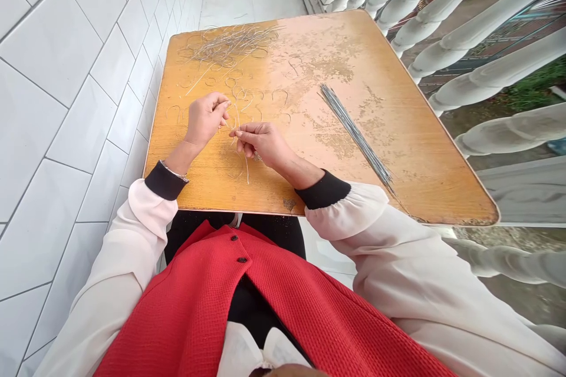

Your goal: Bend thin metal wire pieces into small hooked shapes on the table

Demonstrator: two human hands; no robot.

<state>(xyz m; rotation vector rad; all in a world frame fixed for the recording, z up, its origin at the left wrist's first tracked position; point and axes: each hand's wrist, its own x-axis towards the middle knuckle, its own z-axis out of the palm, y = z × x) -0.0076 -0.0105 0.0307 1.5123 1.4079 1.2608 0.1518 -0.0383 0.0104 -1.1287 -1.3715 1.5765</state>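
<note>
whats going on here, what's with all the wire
A person at a worn wooden table is pinching a thin wire in the fingers of the left hand and right hand. Bent wire pieces lie around the hands, a tangled pile of wire sits beyond them, and a bundle of straight metal rods lies to the right.

Silver wire (354,132), red vest (287,306) — blotchy orange table (424,177)

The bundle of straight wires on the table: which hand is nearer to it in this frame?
Right hand. It is apart from the bundle of straight wires, to that bundle's left in view; the left hand lies farther off.
</note>
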